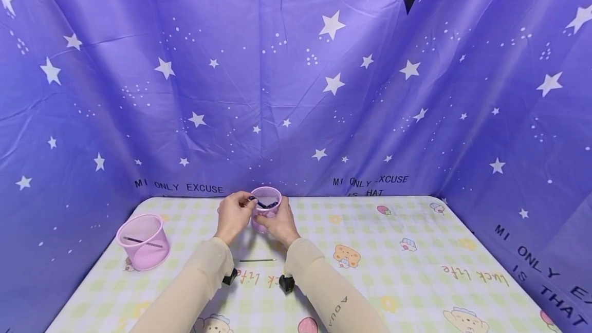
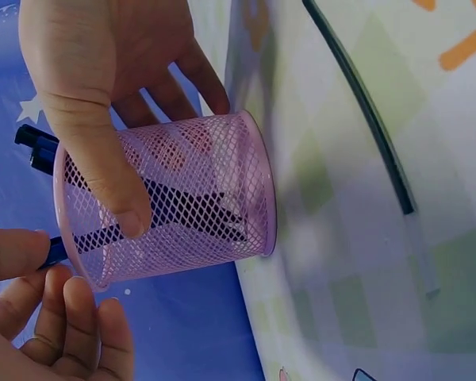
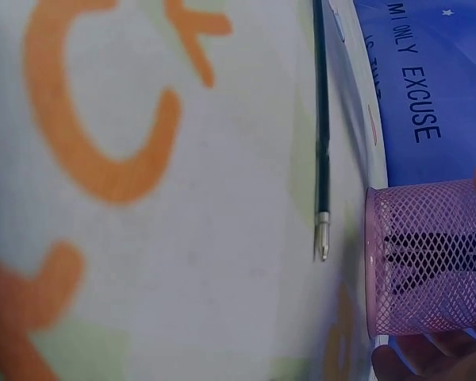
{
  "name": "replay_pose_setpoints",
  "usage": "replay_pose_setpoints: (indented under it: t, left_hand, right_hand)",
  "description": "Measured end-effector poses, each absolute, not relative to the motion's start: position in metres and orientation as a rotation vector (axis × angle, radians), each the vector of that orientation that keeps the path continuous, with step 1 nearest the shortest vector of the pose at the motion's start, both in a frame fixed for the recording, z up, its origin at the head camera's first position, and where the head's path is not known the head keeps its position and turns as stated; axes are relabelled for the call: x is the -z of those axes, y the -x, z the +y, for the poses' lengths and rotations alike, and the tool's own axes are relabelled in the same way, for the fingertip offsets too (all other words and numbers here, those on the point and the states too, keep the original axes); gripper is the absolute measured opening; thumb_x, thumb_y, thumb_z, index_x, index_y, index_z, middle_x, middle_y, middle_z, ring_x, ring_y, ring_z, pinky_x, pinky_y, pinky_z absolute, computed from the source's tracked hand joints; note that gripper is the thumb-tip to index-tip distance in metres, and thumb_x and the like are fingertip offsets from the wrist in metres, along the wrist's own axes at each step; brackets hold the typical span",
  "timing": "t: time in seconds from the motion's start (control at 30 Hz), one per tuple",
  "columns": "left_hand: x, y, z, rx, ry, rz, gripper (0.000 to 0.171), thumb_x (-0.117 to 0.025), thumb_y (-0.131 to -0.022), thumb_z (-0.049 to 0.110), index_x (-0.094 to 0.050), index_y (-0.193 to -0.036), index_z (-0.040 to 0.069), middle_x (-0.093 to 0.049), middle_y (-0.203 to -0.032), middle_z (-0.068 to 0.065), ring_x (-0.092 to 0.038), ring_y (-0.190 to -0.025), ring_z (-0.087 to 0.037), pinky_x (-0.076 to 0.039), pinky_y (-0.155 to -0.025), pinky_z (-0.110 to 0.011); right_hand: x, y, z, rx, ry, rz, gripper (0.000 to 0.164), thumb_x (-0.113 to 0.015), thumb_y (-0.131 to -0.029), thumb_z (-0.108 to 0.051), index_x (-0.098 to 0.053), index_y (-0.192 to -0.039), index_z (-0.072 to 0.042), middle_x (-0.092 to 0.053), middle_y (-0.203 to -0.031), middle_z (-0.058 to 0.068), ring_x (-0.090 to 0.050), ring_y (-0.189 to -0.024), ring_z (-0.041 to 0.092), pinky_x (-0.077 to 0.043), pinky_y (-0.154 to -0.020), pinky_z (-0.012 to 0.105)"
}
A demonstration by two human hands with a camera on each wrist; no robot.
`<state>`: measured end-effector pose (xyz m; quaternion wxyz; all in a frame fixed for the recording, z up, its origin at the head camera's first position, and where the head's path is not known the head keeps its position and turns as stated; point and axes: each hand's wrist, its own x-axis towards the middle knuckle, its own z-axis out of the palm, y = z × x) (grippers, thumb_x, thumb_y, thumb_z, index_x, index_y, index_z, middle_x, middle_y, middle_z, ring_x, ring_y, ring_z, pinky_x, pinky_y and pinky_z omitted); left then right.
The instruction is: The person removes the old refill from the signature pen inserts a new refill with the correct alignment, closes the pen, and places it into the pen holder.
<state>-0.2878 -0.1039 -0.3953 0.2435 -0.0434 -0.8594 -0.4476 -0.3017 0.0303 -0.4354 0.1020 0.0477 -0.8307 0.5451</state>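
My right hand (image 1: pixel 281 224) grips a pink mesh pen holder (image 2: pixel 198 190) around its side, thumb across the mesh. At its rim my left hand (image 1: pixel 233 216) pinches the end of a dark blue pen (image 2: pixel 57 252), whose shaft slants down inside the mesh. Other dark pens (image 2: pixel 38 149) lean in the holder, their ends poking out over the rim. On the cloth nearer the body lies a thin dark pen refill (image 3: pixel 324 135) with a metal tip, apart from both hands.
Another pink mesh holder (image 1: pixel 152 256) stands at the left of the table, with a thin dark stick (image 1: pixel 143 243) in it. A checked, printed tablecloth (image 1: pixel 370 292) covers the table. Purple star-printed curtain (image 1: pixel 277 91) hangs behind and at both sides.
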Motion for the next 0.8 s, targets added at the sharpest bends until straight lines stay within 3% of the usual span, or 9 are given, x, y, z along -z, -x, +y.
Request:
replay_pose_setpoints:
  t: [0.33, 0.8]
  left_hand:
    - [0.397, 0.288, -0.108, 1.295, 0.105, -2.369, 0.012, -0.072, -0.081, 0.011, -0.071, -0.092, 0.006, -0.063, -0.075, -0.002, -0.056, -0.068, -0.017, -0.045, -0.067, -0.032]
    - [0.402, 0.282, -0.116, 1.338, 0.115, -2.358, 0.024, -0.072, -0.081, 0.011, -0.067, -0.101, 0.0, -0.065, -0.081, -0.007, -0.059, -0.072, -0.019, -0.049, -0.068, -0.032]
  right_hand:
    - [0.435, 0.301, 0.03, -1.62, -0.149, -2.448, 0.084, -0.085, -0.067, -0.021, -0.036, -0.133, -0.002, -0.05, -0.126, 0.016, -0.05, -0.118, 0.032, -0.037, -0.103, 0.045]
    - [0.435, 0.301, 0.03, -1.61, -0.16, -2.443, 0.084, -0.085, -0.066, -0.018, -0.036, -0.133, -0.001, -0.05, -0.125, 0.018, -0.05, -0.118, 0.033, -0.037, -0.103, 0.045]
